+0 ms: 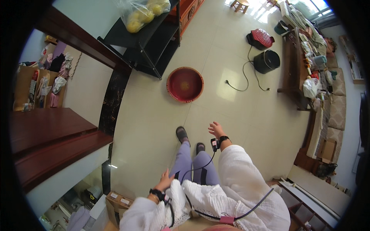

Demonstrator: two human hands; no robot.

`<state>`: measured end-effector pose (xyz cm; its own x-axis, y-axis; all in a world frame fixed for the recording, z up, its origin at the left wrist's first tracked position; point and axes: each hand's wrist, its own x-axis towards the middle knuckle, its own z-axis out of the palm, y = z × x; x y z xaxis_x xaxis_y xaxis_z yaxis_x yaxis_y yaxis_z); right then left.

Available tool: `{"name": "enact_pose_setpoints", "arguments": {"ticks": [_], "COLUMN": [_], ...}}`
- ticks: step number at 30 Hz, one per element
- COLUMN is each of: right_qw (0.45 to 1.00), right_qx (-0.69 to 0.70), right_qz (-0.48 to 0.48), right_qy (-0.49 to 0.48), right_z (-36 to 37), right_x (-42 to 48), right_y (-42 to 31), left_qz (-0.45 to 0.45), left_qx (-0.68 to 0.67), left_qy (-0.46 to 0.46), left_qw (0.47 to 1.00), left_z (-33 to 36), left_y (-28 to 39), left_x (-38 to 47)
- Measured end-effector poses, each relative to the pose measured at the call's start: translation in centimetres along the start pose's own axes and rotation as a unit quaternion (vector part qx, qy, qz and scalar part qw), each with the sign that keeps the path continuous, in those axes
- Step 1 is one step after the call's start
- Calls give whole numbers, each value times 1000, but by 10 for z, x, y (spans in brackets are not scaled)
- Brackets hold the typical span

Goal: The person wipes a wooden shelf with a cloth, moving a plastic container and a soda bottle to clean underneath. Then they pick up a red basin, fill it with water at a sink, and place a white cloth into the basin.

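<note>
My left hand is beside my left thigh at the lower middle, its fingers apart and nothing in it. Out over the floor to the right of my legs, my right hand also holds nothing, fingers spread. Each wrist wears a black strap with a small cabled device. On the tiled floor ahead of my feet sits a round red basin with a patterned rim; neither hand touches it.
A black metal shelf bearing a plastic bag of yellow fruit stands upper left. To the right are a black bucket, a red-lidded electric cooker, loose power cords and a cluttered wooden table. A doorway opens left; cartons are lower left.
</note>
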<state>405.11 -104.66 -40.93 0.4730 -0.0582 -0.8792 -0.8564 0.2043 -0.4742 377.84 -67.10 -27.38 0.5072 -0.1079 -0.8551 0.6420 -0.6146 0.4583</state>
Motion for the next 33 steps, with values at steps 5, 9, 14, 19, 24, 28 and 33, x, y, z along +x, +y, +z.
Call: {"name": "enact_pose_setpoints", "arguments": {"ticks": [5,9,14,19,24,28,33], "right_qw": [997,998,995,982,981,996,994], "right_qx": [59,23,-4,105,158,58,42], "right_qz": [41,37,39,-21,23,63,84], "right_qy": [30,52,89,154,115,8,60], "right_z": [48,74,85,92,93,96,99], "right_x": [148,279,421,508,516,493,426], "right_y": [-9,7,25,38,40,29,45], "left_qz": [-38,-143,-73,-121,-133,-134,-119], "left_qx": [32,21,-23,-62,-89,-110,-136], "left_qy": [86,111,245,212,200,200,208], "left_qw": [995,983,967,968,967,964,961], "left_z": [38,82,112,108,110,112,115], "left_y": [2,4,23,41,55,64,73], "left_x": [42,64,86,99,104,102,88]}}
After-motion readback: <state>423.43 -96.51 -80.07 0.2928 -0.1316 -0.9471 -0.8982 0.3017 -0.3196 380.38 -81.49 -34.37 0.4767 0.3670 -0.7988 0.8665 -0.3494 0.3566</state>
